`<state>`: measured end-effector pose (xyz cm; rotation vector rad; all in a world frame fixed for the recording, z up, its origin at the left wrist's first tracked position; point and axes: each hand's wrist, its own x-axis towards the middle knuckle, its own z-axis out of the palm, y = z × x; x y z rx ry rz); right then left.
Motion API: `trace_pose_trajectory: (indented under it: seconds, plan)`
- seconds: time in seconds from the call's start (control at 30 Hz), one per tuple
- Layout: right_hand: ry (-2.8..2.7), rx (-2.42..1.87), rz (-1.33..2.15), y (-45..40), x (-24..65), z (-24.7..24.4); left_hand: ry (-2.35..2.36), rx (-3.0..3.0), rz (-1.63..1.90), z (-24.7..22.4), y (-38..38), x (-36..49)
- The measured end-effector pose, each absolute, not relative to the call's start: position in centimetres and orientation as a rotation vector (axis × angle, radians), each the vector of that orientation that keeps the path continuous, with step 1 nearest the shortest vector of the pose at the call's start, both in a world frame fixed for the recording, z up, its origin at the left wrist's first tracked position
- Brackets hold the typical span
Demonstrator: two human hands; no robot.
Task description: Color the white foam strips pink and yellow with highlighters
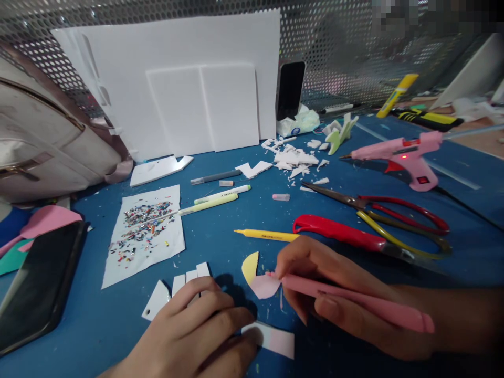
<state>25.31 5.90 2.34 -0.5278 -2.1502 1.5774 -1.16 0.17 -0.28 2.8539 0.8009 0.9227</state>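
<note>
One view shows the scene, from a camera worn on the person's head, set above the flat blue tabletop (pixel 212 231) and looking forward and down across it. The bare left hand (pixel 208 325) and bare right hand (pixel 334 299) are nearest the lens, running out at the bottom and right edges. Farther off, the large white rectangular board (pixel 118 105) stands facing the camera, with the grey perforated metal panel (pixel 338 68) behind it along the top. The pale zippered bag (pixel 47 142) is cut by the left edge.
</note>
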Motion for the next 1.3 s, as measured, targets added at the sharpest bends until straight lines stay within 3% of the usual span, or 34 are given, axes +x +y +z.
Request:
trace_pose_trajectory:
  seconds: [0.37,0.7,1.07,1.3]
  plan:
    - [-2.233,-0.429,1.451,5.8,24.9,2.0,0.879,2.812,0.978,0.0,0.2,-0.7]
    - [-2.385,-0.826,1.502,5.8,24.9,2.8,0.914,2.783,0.938,0.5,0.2,-0.6]
    - [-2.525,-0.769,1.329,5.3,24.4,2.6,0.933,2.684,0.993,0.5,0.2,-0.5]
    - [-2.484,-0.757,1.429,5.7,24.4,2.4,0.912,2.735,0.945,0.5,0.1,-0.4]
